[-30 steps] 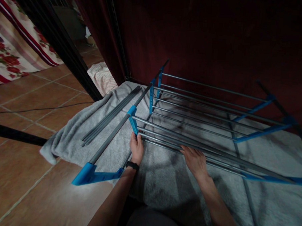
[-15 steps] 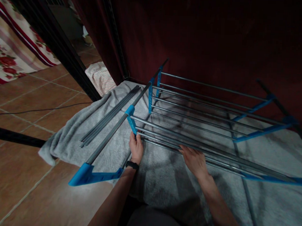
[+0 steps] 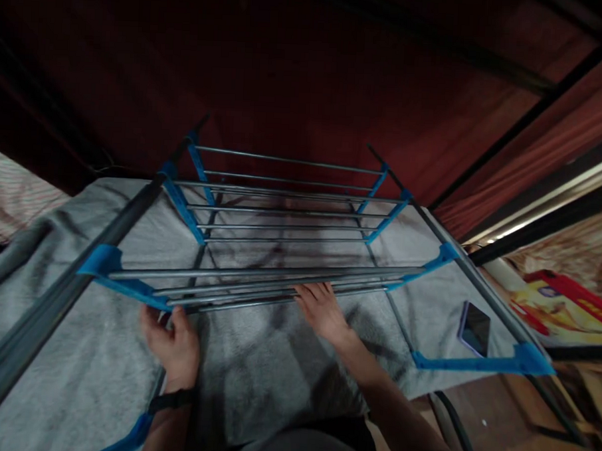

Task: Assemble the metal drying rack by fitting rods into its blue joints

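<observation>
A rack [image 3: 281, 215] of thin metal rods in blue plastic brackets lies over a grey towel [image 3: 255, 356] on the floor. My left hand [image 3: 173, 343], with a dark wristband, is curled at the near left bracket, its fingers closed around the end of the nearest rod. My right hand [image 3: 322, 309] rests on the nearest rods near their middle, fingers stretched forward and flat. A dark grey side pole [image 3: 58, 295] runs along the rack's left side.
A phone [image 3: 475, 327] lies on the towel's right part, inside the rack's right frame. A dark red curtain [image 3: 298, 72] hangs behind. A striped cloth [image 3: 13, 196] is at the far left, a colourful printed item [image 3: 561, 307] at the right.
The view has swung to the right, bringing the phone and the rack's right side into sight. My left hand has dropped slightly below the bracket; my right hand stays on the rods.
</observation>
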Motion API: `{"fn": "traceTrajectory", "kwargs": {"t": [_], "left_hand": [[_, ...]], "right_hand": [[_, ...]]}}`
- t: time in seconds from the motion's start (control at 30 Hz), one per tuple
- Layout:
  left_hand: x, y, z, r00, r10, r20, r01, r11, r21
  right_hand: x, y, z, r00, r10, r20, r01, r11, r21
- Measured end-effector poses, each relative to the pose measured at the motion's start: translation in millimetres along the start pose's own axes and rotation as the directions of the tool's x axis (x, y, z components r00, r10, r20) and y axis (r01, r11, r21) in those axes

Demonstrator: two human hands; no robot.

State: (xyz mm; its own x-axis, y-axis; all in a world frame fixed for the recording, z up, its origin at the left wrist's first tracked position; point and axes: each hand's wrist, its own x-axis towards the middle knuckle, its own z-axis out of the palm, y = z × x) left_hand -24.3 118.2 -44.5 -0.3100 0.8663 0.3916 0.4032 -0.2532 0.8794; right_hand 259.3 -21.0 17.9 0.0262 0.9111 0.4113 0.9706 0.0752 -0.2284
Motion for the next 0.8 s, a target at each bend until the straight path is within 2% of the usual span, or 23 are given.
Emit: {"fn": "traceTrajectory", "kwargs": {"t": [0.07, 0.13, 0.17, 0.2, 0.3, 0.33, 0.37, 0.4, 0.43, 0.53, 0.6, 0.7, 0.8], "left_hand": [[-9.8, -0.6, -4.5, 0.999, 0.028, -0.046, -0.028, 1.0, 0.003], [-22.1, 2.5, -10.6, 0.994, 0.085, -0.075, -0.081, 0.995, 0.057], [-28.0, 6.1, -13.8, 0.989, 0.129, -0.069, -0.122, 0.988, 0.092], [-33.1, 11.1, -16.5, 0.983, 0.178, -0.049, -0.171, 0.977, 0.124], [-40.3, 30.2, -18.8, 0.943, 0.325, 0.075, -0.333, 0.93, 0.157], [-39.8, 36.1, -16.8, 0.923, 0.364, 0.121, -0.379, 0.914, 0.145], [-38.3, 40.9, -13.5, 0.901, 0.4, 0.168, -0.422, 0.898, 0.125], [-35.8, 44.5, -9.1, 0.876, 0.435, 0.211, -0.462, 0.881, 0.103], [-32.9, 46.8, -4.2, 0.845, 0.468, 0.258, -0.502, 0.861, 0.084], [-22.4, 48.8, 8.9, 0.753, 0.534, 0.386, -0.602, 0.795, 0.074], [-14.6, 48.5, 12.8, 0.694, 0.541, 0.476, -0.665, 0.735, 0.134], [-1.3, 48.8, 11.3, 0.6, 0.532, 0.598, -0.76, 0.612, 0.218], [11.3, 48.7, 7.3, 0.501, 0.547, 0.671, -0.824, 0.539, 0.175]], "right_hand": [[-21.3, 13.3, -3.0, 0.988, 0.065, -0.137, -0.056, 0.996, 0.069], [-47.4, 33.5, -4.1, 0.93, 0.209, -0.303, -0.175, 0.975, 0.137], [-61.2, 46.2, -4.4, 0.871, 0.304, -0.386, -0.254, 0.951, 0.177], [-74.9, 60.6, -5.2, 0.785, 0.411, -0.463, -0.346, 0.911, 0.223], [-109.5, 110.1, -11.6, 0.467, 0.663, -0.586, -0.583, 0.729, 0.36], [-117.4, 126.9, -14.9, 0.406, 0.685, -0.605, -0.613, 0.695, 0.375], [-123.0, 142.8, -18.3, 0.377, 0.697, -0.61, -0.629, 0.676, 0.383], [-126.5, 157.3, -21.4, 0.373, 0.708, -0.6, -0.638, 0.665, 0.389], [-127.8, 169.7, -23.9, 0.392, 0.719, -0.574, -0.638, 0.662, 0.394], [-123.9, 194.1, -26.1, 0.496, 0.747, -0.443, -0.623, 0.661, 0.419], [-119.5, 200.9, -24.0, 0.542, 0.756, -0.367, -0.619, 0.655, 0.434], [-116.5, 203.9, -20.2, 0.539, 0.774, -0.332, -0.639, 0.633, 0.437], [-117.5, 205.8, -19.1, 0.516, 0.791, -0.328, -0.664, 0.612, 0.43]]}}
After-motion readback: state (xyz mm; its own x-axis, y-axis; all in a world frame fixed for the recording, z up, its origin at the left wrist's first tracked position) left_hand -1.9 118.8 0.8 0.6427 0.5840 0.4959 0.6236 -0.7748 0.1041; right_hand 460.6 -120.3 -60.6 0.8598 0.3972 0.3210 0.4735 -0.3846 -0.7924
